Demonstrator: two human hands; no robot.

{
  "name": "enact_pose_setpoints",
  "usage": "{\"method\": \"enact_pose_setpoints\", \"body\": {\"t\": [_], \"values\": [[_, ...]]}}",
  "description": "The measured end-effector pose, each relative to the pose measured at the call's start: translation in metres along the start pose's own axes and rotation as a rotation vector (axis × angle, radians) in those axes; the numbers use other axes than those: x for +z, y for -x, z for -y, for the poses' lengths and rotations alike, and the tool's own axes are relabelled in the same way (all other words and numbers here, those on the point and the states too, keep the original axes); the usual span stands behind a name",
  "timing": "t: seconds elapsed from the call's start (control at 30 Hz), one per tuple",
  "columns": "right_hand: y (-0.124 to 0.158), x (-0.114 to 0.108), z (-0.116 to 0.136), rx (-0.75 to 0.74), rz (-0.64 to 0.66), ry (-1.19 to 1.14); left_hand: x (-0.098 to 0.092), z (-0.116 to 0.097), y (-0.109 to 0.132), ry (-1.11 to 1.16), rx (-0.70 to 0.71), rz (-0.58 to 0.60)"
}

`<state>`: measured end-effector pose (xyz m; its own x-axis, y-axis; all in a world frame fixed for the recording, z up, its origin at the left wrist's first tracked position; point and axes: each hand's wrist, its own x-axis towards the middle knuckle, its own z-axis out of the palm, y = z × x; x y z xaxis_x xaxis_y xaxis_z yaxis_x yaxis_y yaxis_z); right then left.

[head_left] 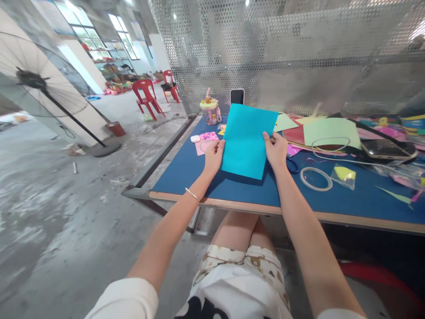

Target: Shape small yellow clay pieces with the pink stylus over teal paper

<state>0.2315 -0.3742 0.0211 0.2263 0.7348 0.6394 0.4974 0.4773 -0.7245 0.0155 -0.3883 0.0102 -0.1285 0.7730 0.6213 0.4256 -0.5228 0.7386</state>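
A plain bright blue sheet of paper [249,141] is held up, slightly tilted, over the near part of the blue-topped table [179,177]. My left hand [214,156] pinches its left edge, thumb on the front face. On the right edge, my right hand [276,148] grips the sheet the same way, with its other fingers partly behind the paper. Just right of my right hand lie dark blue scissor-like handles [292,165], partly hidden by the wrist. Pink paper [201,147] and a pink scrunchie [209,136] lie beyond my left hand.
A clear cup with a straw [210,113] and an upright phone [237,96] stand at the back. To the right are a roll of tape [316,179], a small plastic bag [344,176], pale green paper [332,132] and a black-edged device [388,149]. A perforated metal panel [282,57] rises behind.
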Motion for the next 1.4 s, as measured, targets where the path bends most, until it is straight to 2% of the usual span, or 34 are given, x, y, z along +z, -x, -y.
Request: {"method": "enact_pose_setpoints", "body": {"t": [0.2, 0.27, 0.37, 0.57, 0.7, 0.8, 0.9, 1.0, 1.2, 1.4], "values": [[0.000, 0.001, 0.001, -0.017, 0.092, -0.004, -0.006, 0.004, -0.024, 0.251, -0.224, 0.177], [0.002, 0.003, 0.002, -0.034, 0.138, -0.012, -0.007, 0.001, -0.031, 0.212, -0.202, 0.144], [0.005, 0.007, 0.003, -0.041, 0.187, -0.044, -0.007, -0.006, -0.036, 0.076, -0.092, 0.035], [0.007, 0.013, 0.004, 0.020, 0.199, -0.105, -0.004, -0.017, -0.034, -0.070, 0.004, -0.118], [0.006, 0.011, 0.004, 0.018, 0.225, -0.113, -0.006, -0.015, -0.039, 0.000, -0.031, -0.075], [0.006, 0.010, 0.004, 0.006, 0.295, -0.127, -0.010, -0.012, -0.047, 0.048, -0.091, -0.078], [0.007, 0.012, 0.005, 0.004, 0.341, -0.124, -0.012, -0.014, -0.052, -0.004, -0.033, -0.118], [0.008, 0.013, 0.006, 0.027, 0.282, -0.096, -0.010, -0.023, -0.049, -0.081, 0.042, -0.152], [0.006, 0.008, 0.011, 0.141, 0.020, -0.098, 0.004, -0.045, -0.035, -0.153, 0.118, -0.166], [0.005, 0.003, 0.016, 0.052, -0.109, -0.111, 0.012, -0.056, -0.032, -0.074, 0.167, -0.155]]}}
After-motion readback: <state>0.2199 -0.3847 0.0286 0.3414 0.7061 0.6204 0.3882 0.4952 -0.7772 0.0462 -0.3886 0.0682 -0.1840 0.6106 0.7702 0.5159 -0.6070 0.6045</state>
